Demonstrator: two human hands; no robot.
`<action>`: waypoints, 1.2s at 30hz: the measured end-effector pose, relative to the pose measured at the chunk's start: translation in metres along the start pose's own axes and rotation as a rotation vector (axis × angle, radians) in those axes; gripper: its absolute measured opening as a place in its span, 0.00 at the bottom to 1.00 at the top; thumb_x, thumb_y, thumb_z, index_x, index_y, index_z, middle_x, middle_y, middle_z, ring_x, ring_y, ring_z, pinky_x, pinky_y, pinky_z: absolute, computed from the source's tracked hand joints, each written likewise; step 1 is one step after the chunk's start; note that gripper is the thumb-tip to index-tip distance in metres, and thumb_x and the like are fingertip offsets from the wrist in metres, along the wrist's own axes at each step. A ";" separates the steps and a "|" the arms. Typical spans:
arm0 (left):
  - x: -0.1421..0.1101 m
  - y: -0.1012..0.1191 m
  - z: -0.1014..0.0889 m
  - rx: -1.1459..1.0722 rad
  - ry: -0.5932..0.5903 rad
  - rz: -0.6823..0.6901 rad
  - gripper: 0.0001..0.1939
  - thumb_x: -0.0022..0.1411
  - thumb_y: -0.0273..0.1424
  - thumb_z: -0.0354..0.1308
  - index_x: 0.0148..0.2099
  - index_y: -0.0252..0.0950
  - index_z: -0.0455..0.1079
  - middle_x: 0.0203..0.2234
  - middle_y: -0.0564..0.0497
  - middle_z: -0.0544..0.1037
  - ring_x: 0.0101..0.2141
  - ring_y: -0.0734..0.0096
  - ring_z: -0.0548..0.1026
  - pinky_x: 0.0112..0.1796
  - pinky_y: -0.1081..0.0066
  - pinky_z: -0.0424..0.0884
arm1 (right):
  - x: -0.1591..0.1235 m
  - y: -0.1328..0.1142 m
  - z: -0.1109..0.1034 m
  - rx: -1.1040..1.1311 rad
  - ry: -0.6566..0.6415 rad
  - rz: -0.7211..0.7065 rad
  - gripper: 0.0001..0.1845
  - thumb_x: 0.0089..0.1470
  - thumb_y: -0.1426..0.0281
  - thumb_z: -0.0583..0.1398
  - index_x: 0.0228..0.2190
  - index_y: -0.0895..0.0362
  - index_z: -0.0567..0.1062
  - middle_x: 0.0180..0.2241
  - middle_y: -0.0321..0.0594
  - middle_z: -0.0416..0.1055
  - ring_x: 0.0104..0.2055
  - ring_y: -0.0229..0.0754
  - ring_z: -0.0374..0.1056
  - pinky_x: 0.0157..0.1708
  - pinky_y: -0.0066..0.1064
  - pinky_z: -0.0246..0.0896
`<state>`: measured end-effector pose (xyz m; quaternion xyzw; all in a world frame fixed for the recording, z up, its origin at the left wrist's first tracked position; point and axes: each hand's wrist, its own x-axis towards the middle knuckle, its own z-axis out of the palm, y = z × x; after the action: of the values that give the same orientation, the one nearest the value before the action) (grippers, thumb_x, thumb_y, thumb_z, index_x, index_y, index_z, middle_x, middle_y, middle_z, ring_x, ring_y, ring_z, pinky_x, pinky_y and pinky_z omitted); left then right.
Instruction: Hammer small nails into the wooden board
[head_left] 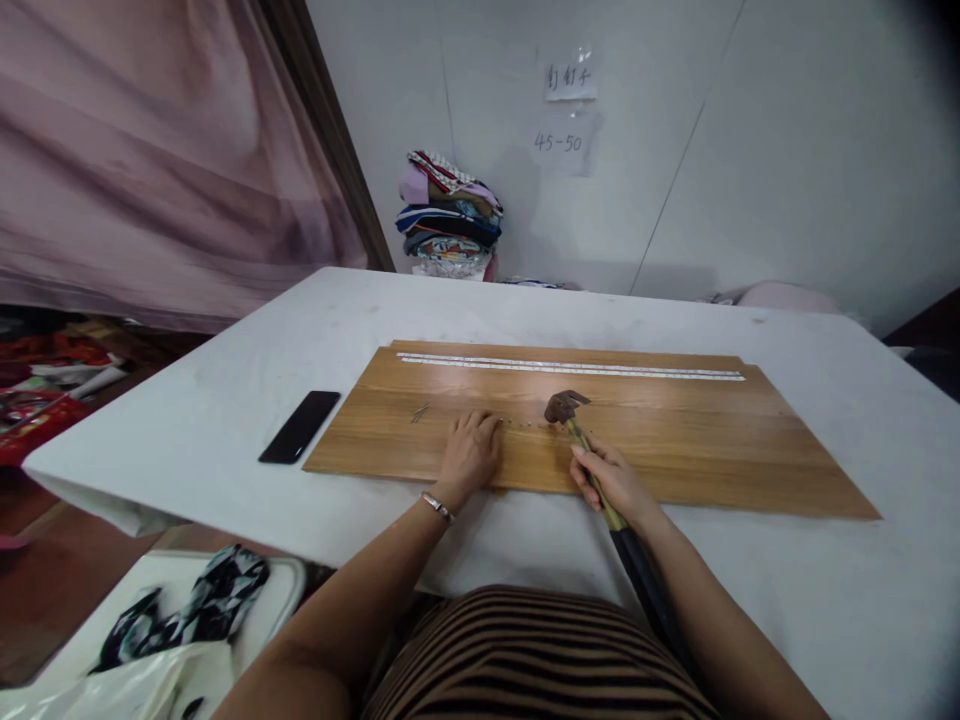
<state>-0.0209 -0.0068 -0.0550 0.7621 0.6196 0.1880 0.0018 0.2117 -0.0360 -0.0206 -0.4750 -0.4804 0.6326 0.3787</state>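
Note:
A brown wooden board [697, 440] lies flat on the table. My left hand [474, 448] rests on its left-centre part, fingers drawn together, with a small nail at the thumb and forefinger; most of that nail is hidden. From there a row of nail heads [529, 424] runs to the right across the wood. My right hand [611, 480] is wrapped round the handle of a claw hammer [568, 404], whose rusty head hangs over the right end of the row. Several loose nails [419, 412] lie left of my left hand.
Two white measuring strips [570, 368] run along the board's far side. Left of the board, a black phone [300, 427] lies on the white table [247, 370]. Folded clothes [450, 215] are stacked by the wall. A white chair [277, 590] holding patterned cloth stands at lower left.

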 end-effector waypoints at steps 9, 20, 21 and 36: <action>0.001 0.003 -0.003 -0.002 -0.012 -0.013 0.13 0.67 0.29 0.49 0.49 0.39 0.72 0.49 0.45 0.75 0.50 0.59 0.70 0.51 0.59 0.65 | 0.000 -0.002 -0.001 -0.008 -0.001 0.004 0.22 0.47 0.49 0.61 0.24 0.54 0.64 0.14 0.26 0.62 0.09 0.28 0.50 0.08 0.22 0.47; 0.001 0.001 -0.001 0.002 -0.007 -0.005 0.14 0.67 0.29 0.49 0.50 0.39 0.72 0.49 0.45 0.75 0.49 0.59 0.71 0.51 0.59 0.65 | 0.000 0.001 0.000 -0.014 -0.003 0.011 0.22 0.47 0.48 0.61 0.24 0.54 0.64 0.15 0.27 0.62 0.10 0.28 0.50 0.08 0.22 0.47; 0.001 0.002 -0.002 -0.001 -0.011 -0.007 0.14 0.67 0.29 0.49 0.49 0.39 0.73 0.49 0.45 0.75 0.49 0.59 0.71 0.51 0.59 0.65 | 0.000 0.001 -0.001 -0.011 0.000 0.006 0.22 0.47 0.48 0.61 0.24 0.54 0.64 0.15 0.27 0.62 0.10 0.28 0.50 0.08 0.22 0.47; 0.001 0.003 -0.002 -0.006 -0.013 -0.009 0.14 0.68 0.29 0.49 0.50 0.40 0.73 0.49 0.45 0.75 0.49 0.58 0.71 0.51 0.58 0.65 | 0.002 0.001 -0.001 0.002 -0.012 -0.003 0.22 0.48 0.48 0.61 0.24 0.54 0.64 0.15 0.26 0.62 0.09 0.28 0.50 0.08 0.22 0.47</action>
<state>-0.0188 -0.0068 -0.0521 0.7606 0.6223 0.1850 0.0088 0.2122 -0.0342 -0.0219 -0.4702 -0.4828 0.6353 0.3771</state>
